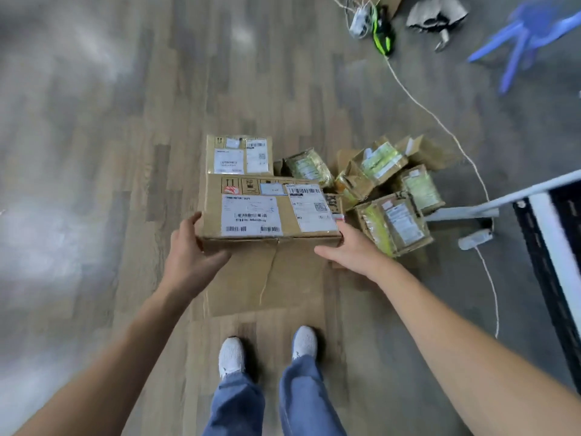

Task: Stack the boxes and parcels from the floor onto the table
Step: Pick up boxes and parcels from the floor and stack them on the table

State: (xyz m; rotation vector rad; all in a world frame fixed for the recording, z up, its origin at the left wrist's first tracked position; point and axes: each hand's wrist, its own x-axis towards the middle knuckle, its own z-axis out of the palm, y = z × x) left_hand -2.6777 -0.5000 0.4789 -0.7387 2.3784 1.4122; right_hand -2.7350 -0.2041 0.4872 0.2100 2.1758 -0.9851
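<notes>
A large cardboard box (270, 243) with white shipping labels on its top is held in front of me. My left hand (191, 250) grips its near left corner and my right hand (349, 250) grips its near right corner. A smaller labelled box (239, 154) lies on the wooden floor just beyond it. To the right, several small brown parcels (393, 190) with yellow-green tape lie in a loose heap on the floor. The table (556, 221) shows only as a white edge and leg at the right.
A white cable (440, 121) runs across the floor past the heap to a power strip (474, 239). Blue chair legs (515, 42) stand at the far right, with grey wrapping and a green-black item at the top. My feet (267, 350) stand below the box.
</notes>
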